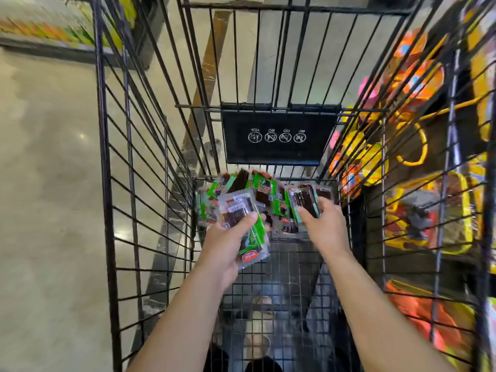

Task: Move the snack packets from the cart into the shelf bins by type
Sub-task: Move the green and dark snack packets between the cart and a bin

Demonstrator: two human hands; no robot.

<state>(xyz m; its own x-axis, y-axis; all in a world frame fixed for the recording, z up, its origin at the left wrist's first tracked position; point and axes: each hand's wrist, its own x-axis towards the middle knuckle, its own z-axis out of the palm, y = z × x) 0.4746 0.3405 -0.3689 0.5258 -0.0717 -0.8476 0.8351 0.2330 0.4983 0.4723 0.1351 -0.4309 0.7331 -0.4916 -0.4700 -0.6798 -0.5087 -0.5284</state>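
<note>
Packet stack (237, 214) clasped in left grip (228, 245); packets (306, 204) (perhaps two, blurred) pinched by right grip (328, 228). Risk: fanned stack dropped into cart (279, 151).

The black wire shopping cart (102, 130) is open from above, its barred side walls (130, 157) shutting off left and right, a black plastic sign plate (279, 146) closing its far end, heaped green-and-clear snack packets (261, 189) covering its far floor, and bare grid floor (290, 264) free at its near end
</note>
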